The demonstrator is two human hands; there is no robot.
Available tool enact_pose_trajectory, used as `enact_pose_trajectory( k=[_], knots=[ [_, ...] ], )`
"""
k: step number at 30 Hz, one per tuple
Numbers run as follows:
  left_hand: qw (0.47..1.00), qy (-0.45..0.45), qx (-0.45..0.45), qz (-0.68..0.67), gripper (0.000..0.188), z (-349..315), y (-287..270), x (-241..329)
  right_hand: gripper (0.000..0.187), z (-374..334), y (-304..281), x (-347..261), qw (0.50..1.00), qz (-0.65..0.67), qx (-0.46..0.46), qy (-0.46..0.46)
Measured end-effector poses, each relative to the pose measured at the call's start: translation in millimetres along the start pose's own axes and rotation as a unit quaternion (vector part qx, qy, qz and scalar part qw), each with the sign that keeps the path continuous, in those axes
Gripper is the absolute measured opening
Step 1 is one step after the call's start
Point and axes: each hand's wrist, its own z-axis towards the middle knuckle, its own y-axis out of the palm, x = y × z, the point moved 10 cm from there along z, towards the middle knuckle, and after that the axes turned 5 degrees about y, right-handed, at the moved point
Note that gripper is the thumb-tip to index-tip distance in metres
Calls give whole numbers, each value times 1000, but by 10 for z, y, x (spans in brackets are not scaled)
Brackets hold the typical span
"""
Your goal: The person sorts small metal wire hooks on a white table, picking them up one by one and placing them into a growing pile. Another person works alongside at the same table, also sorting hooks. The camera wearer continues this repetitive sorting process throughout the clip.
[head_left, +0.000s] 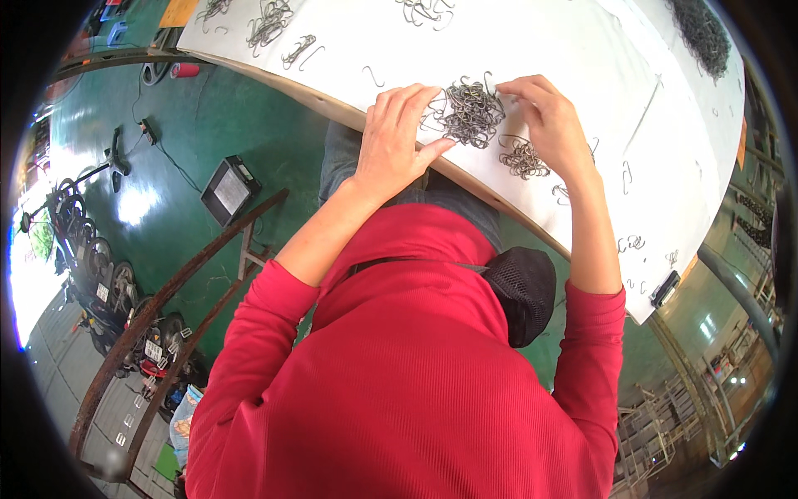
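Note:
Dark wire S-shaped hooks lie in a tangled pile [472, 115] near the front edge of the white-covered table. My left hand [392, 140] rests at the pile's left side, thumb and fingers spread apart around its edge. On the other side, my right hand [552, 125] has its fingers bent toward the pile, fingertips at its upper right rim. I see no hook held in it, though its palm side is partly hidden. Just below that hand sits a smaller heap of hooks [524, 158]. A single hook [373, 76] lies left of the pile.
More hook clusters [268, 23] lie along the table [632, 50], with a large dark heap [700, 37] at the far right. A black clip [665, 289] grips the near right corner. On the green floor stand a grey bin [230, 191] and a rusty rail [166, 295].

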Motion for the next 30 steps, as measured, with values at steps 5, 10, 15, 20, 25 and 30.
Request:
enact_pose_trajectory(
  k=[5,10,15,20,25,30],
  knots=[
    [995,85,-43,6,67,191,217,256,24,-80,-257,116,996,15,45,78],
    [996,75,-54,-8,58,322,307,149,23,-142,-285,180,994,37,54,88],
    [997,65,-28,-12,53,306,52,72,23,17,-167,180,997,0,40,59],
    [994,-88,-60,4,60,103,-73,-102,21,217,-64,110,996,-41,56,56],
    [980,-159,-119,16,69,55,96,-78,24,240,181,-33,998,-52,15,29],
    [994,-46,-88,33,77,234,114,92,27,153,-109,43,998,9,30,49]
  ],
)
